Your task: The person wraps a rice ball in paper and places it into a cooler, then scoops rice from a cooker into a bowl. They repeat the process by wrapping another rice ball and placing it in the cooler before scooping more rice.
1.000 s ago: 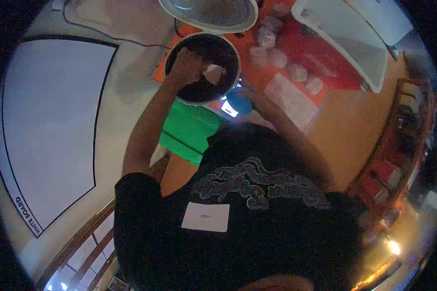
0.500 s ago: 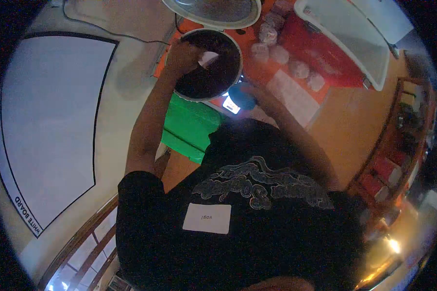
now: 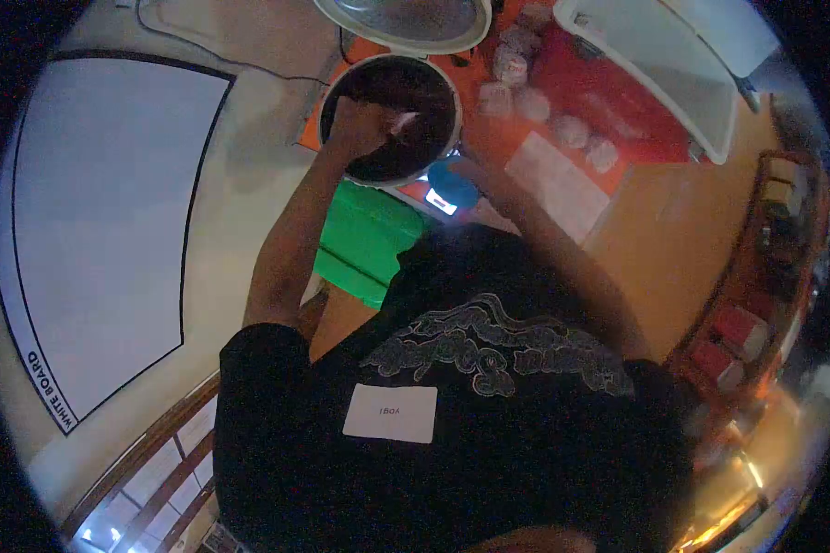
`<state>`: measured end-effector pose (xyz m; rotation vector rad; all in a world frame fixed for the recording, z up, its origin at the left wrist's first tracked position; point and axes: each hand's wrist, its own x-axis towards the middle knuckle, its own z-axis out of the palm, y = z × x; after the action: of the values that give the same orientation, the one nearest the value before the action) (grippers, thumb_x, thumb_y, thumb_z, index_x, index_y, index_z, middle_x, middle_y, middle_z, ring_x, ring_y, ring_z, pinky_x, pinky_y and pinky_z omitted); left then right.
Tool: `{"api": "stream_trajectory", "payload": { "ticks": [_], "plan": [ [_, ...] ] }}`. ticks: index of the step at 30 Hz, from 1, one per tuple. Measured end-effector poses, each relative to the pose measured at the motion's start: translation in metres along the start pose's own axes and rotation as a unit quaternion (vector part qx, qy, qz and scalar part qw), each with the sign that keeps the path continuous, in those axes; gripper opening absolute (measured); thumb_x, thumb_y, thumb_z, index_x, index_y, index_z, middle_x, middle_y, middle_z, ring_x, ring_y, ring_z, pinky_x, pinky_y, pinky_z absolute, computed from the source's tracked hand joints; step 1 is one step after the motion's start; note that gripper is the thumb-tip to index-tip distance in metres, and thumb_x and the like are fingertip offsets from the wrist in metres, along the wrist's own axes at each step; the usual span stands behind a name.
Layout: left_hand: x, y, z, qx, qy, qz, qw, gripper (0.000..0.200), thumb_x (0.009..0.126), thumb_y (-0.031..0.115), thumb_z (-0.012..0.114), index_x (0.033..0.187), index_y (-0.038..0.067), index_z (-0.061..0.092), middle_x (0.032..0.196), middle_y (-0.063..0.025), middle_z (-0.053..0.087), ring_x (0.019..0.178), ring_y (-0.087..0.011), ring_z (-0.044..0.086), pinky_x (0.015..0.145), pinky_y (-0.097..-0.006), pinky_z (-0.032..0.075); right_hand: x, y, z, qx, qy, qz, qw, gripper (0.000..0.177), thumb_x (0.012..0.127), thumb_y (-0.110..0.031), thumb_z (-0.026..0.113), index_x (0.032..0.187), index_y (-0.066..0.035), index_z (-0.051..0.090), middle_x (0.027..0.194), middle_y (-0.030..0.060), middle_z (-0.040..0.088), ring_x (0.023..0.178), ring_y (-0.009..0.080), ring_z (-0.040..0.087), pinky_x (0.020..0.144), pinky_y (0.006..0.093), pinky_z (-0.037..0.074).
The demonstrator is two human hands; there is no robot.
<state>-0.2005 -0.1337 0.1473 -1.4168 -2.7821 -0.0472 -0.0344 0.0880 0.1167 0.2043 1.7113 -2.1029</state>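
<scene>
Inside a large round pot point(image 3: 326, 120) with dark contents, my left hand point(image 3: 363, 127) is closed around a small white scoop-like tool point(image 3: 403, 123), its lower part blurred. The fingers wrap its near end. My right hand point(image 3: 482, 175) grips a round blue cup point(image 3: 453, 183) just outside the pot's near right rim. Below the cup glows a small white display point(image 3: 441, 202), apparently part of a device partly hidden by the cup.
The pot's lid point(image 3: 406, 20) stands raised behind it. Several clear-wrapped bundles point(image 3: 531, 104) lie on the orange and red surface beside a pale sheet point(image 3: 558, 184). A white bin point(image 3: 687, 88) is at right; a green container point(image 3: 369, 235) sits below the pot.
My left hand has shifted right and lower in the pot, and the white tool has turned and blurred. The blue cup has moved slightly left in view.
</scene>
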Motion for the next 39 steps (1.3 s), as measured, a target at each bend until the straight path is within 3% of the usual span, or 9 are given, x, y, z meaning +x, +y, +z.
{"api": "stream_trajectory", "payload": {
  "ticks": [8,11,13,17,19,23,27,33,39],
  "plan": [
    [0.004,0.012,-0.009,-0.028,-0.148,-0.063,0.987,0.032,0.090,0.040,0.050,0.119,0.045,0.062,0.104,0.0026,0.070,0.094,-0.0231,0.066,0.082,-0.0476,0.040,0.014,0.023,-0.001,0.038,-0.021,0.010,0.999,0.060,0.088,-0.032,0.061,0.139,-0.008,0.041,0.127,0.0118,0.056,0.111,0.0242,0.057,0.095,0.0367,0.046],
    [0.003,0.014,-0.003,0.017,-0.132,-0.044,0.990,0.030,0.092,0.040,0.048,0.119,0.045,0.062,0.104,0.0033,0.070,0.096,-0.0212,0.065,0.081,-0.0477,0.042,0.018,0.030,0.000,0.054,0.043,-0.139,0.988,0.040,0.091,-0.026,0.056,0.123,-0.003,0.055,0.112,0.0074,0.062,0.091,0.0171,0.062,0.083,0.0303,0.050],
    [-0.006,-0.001,0.013,0.002,-0.118,-0.025,0.993,0.030,0.092,0.041,0.048,0.118,0.044,0.063,0.105,0.0031,0.070,0.096,-0.0205,0.065,0.080,-0.0464,0.044,0.015,0.025,-0.011,0.051,-0.018,-0.083,0.995,0.056,0.088,-0.028,0.060,0.137,-0.006,0.045,0.127,0.0101,0.056,0.112,0.0229,0.056,0.098,0.0362,0.044],
    [-0.011,-0.021,-0.001,-0.055,-0.170,0.003,0.984,0.030,0.093,0.043,0.049,0.117,0.039,0.065,0.109,0.0020,0.069,0.096,-0.0202,0.066,0.080,-0.0402,0.049,-0.013,-0.005,0.004,0.088,-0.001,-0.088,0.992,0.053,0.088,-0.027,0.059,0.135,-0.005,0.046,0.125,0.0091,0.058,0.109,0.0216,0.058,0.095,0.0338,0.045],
    [-0.010,-0.028,0.001,-0.121,-0.165,-0.034,0.978,0.031,0.092,0.044,0.049,0.117,0.036,0.066,0.109,0.0009,0.069,0.095,-0.0208,0.066,0.081,-0.0389,0.050,-0.012,-0.009,0.004,0.079,0.018,-0.008,0.997,0.038,0.093,-0.032,0.054,0.119,-0.004,0.059,0.108,0.0070,0.062,0.091,0.0170,0.061,0.081,0.0310,0.050],
    [-0.015,-0.057,0.014,-0.195,-0.052,-0.004,0.979,0.036,0.091,0.049,0.051,0.116,0.029,0.067,0.104,-0.0045,0.071,0.095,-0.0237,0.067,0.085,-0.0404,0.050,-0.001,0.015,-0.024,0.082,-0.028,-0.022,0.996,0.048,0.093,-0.035,0.055,0.131,-0.007,0.049,0.118,0.0080,0.060,0.101,0.0198,0.061,0.087,0.0326,0.050],
    [-0.030,-0.071,-0.028,-0.222,-0.096,-0.142,0.960,0.040,0.092,0.052,0.049,0.116,0.025,0.068,0.104,-0.0096,0.070,0.097,-0.0268,0.066,0.087,-0.0415,0.050,-0.012,-0.051,-0.016,0.198,0.126,-0.035,0.971,0.045,0.095,-0.041,0.051,0.127,-0.008,0.048,0.106,0.0059,0.059,0.095,0.0205,0.061,0.080,0.0366,0.054],
    [-0.036,-0.050,-0.103,-0.180,-0.029,-0.165,0.969,0.044,0.093,0.052,0.047,0.115,0.018,0.067,0.104,-0.0114,0.069,0.095,-0.0299,0.067,0.085,-0.0437,0.050,0.048,-0.069,0.021,0.243,0.132,-0.042,0.960,0.045,0.094,-0.045,0.053,0.124,-0.012,0.047,0.110,0.0072,0.054,0.099,0.0231,0.059,0.079,0.0436,0.056],
    [-0.031,0.045,-0.111,0.140,-0.064,-0.155,0.976,0.034,0.092,0.030,0.052,0.124,0.020,0.060,0.091,-0.0072,0.071,0.086,-0.0256,0.068,0.073,-0.0441,0.052,0.102,-0.063,0.060,0.316,0.082,-0.024,0.945,0.044,0.093,-0.047,0.054,0.122,-0.014,0.047,0.107,0.0072,0.054,0.102,0.0264,0.057,0.087,0.0592,0.048]
  ]
}}
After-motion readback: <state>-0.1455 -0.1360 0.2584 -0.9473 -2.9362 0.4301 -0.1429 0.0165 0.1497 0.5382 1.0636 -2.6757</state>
